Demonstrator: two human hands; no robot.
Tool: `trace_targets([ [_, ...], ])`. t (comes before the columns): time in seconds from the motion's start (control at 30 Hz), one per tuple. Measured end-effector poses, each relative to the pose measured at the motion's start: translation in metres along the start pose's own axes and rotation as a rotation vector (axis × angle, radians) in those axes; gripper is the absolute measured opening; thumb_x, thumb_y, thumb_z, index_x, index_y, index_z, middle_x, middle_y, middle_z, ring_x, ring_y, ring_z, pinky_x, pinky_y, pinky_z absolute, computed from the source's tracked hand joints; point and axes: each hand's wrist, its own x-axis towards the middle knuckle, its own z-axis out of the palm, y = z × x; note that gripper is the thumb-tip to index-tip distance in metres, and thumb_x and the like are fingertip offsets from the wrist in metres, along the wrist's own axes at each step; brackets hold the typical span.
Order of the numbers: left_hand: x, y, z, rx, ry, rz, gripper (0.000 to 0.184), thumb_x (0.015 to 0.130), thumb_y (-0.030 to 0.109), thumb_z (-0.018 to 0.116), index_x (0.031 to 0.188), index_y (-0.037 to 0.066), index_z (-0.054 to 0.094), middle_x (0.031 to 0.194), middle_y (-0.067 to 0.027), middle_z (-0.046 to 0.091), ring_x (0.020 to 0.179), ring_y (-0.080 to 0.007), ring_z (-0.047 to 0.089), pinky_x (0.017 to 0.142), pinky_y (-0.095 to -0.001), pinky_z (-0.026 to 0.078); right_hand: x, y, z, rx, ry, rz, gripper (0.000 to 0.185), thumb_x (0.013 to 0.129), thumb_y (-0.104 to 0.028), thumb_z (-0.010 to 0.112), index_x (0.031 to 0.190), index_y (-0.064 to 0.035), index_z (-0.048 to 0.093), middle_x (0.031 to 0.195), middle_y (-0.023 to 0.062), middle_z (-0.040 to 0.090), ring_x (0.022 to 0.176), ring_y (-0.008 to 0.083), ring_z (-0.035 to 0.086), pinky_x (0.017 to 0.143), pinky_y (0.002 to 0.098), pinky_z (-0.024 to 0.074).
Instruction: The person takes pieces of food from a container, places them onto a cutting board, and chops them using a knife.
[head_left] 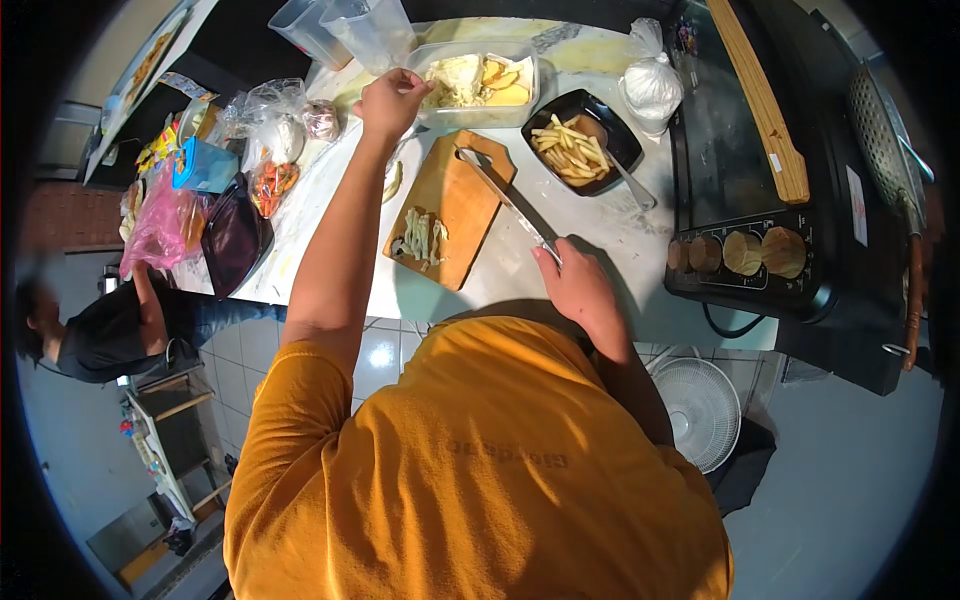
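My right hand [580, 285] is wrapped around the handle of a long knife [512, 208]. Its blade slants up and left over a wooden cutting board [435, 185]. Several thin greenish strips [422, 238] lie on the board's near left part. With fingers pinched together, my left hand [393, 103] is at the left side of a clear plastic container [470, 116]; what it holds, if anything, I cannot make out. Inside the container are pale crumbly food [455, 80] and yellow slices [508, 93]. A pale curved strip [392, 182] lies left of the board.
Right of the container, a black bowl [628, 135] holds pale cut sticks [570, 150] and a spoon [630, 182]. A knotted white bag [652, 90] stands behind. Further right is a black appliance with knobs [745, 255]. Bagged food and a blue box [207, 165] crowd the left, near another person [110, 330].
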Motion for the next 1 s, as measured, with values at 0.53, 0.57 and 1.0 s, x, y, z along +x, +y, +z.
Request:
trace_targets([
  [0.53, -0.114, 0.013, -0.047, 0.044, -0.413, 0.151, 0.032, 0.088, 0.035, 0.073, 0.098, 0.004, 0.074, 0.087, -0.0127, 0.072, 0.076, -0.024, 0.067, 0.07, -0.0357, 0.051, 0.001, 0.002, 0.01, -0.003, 0.018, -0.009, 0.044, 0.099, -0.044, 0.052, 0.095, -0.0003, 0.06, 0.083, 0.0261, 0.066, 0.085, 0.0485, 0.061, 0.073, 0.0533, 0.0466],
  [0.57, -0.13, 0.01, -0.046, 0.156, -0.436, 0.105, 0.033, 0.083, 0.038, 0.075, 0.091, 0.006, 0.075, 0.086, -0.0142, 0.072, 0.079, -0.0308, 0.069, 0.071, -0.04, 0.053, 0.001, 0.001, 0.011, 0.008, 0.02, -0.019, 0.044, 0.099, -0.044, 0.052, 0.095, -0.0004, 0.06, 0.083, 0.0259, 0.066, 0.085, 0.0482, 0.061, 0.072, 0.0531, 0.0467],
  [1.0, -0.2, 0.019, -0.029, 0.46, -0.199, 0.143, 0.026, 0.073, 0.032, 0.079, 0.086, 0.01, 0.076, 0.099, -0.0099, 0.063, 0.101, -0.03, 0.056, 0.09, -0.0449, 0.038, -0.002, -0.004, 0.014, -0.02, -0.015, -0.017, 0.045, 0.098, -0.046, 0.052, 0.095, -0.0014, 0.06, 0.08, 0.025, 0.065, 0.082, 0.0478, 0.061, 0.071, 0.052, 0.0467],
])
